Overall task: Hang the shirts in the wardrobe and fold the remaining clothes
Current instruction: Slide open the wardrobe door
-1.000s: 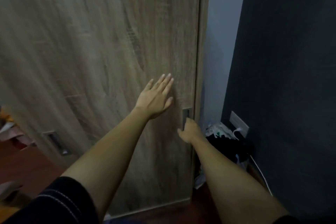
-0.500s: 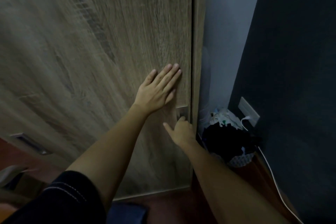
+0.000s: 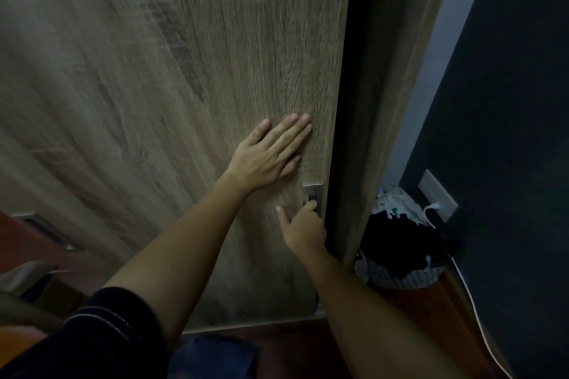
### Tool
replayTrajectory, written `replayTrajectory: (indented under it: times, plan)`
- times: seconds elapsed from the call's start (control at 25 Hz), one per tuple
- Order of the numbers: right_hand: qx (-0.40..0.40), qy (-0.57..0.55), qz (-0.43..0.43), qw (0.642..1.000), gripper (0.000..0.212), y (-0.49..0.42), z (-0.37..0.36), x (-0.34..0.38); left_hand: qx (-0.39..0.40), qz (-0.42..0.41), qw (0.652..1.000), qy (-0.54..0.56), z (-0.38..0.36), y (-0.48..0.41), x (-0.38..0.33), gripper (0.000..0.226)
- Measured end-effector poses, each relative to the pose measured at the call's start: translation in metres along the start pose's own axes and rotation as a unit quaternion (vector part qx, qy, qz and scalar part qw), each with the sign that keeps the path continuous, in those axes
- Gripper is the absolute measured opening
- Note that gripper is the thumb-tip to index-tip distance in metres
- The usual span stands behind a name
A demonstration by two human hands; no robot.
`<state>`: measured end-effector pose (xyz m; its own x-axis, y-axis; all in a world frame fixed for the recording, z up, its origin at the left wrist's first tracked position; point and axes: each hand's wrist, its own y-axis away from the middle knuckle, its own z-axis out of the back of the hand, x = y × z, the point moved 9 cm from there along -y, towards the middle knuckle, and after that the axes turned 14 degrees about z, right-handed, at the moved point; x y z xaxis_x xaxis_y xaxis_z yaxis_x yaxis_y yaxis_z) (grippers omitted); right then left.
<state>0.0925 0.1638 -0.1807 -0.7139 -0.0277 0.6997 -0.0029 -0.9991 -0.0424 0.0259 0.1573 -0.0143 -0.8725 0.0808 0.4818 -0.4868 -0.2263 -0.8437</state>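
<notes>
While the wood-grain wardrobe door fills most of the view, a dark gap runs along its right edge, next to the side panel. Right of that, a basket of dark clothes sits in the corner near a wall outlet. Left hand lies flat on the door, fingers straight. Right hand hooks its fingers into the recessed handle, thumb sticking out.

Left hand presses door; right hand hooks handle.
</notes>
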Motion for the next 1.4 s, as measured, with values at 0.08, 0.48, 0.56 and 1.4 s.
replayTrajectory:
  times: [0.08, 0.48, 0.56, 1.4]
  plan:
    - [0.007, -0.004, -0.007, 1.0, 0.065, 0.006, -0.016, 0.018, 0.003, -0.004, 1.0, -0.009, 0.003, 0.013, 0.021, 0.064]
    - [-0.01, 0.02, 0.031, 0.999, 0.062, 0.043, -0.132, 0.14, -0.007, -0.013, 0.999, -0.036, 0.031, 0.105, 0.162, 0.065]
    - [-0.004, 0.03, 0.036, 0.999, 0.062, 0.049, -0.157, 0.164, -0.004, -0.011, 0.999, -0.036, 0.037, 0.123, 0.191, 0.065]
    - [0.154, 0.043, 0.148, 0.976, 0.099, 0.087, -0.294, 0.311, 0.047, 0.015, 0.996, -0.073, 0.067, 0.231, 0.364, 0.069]
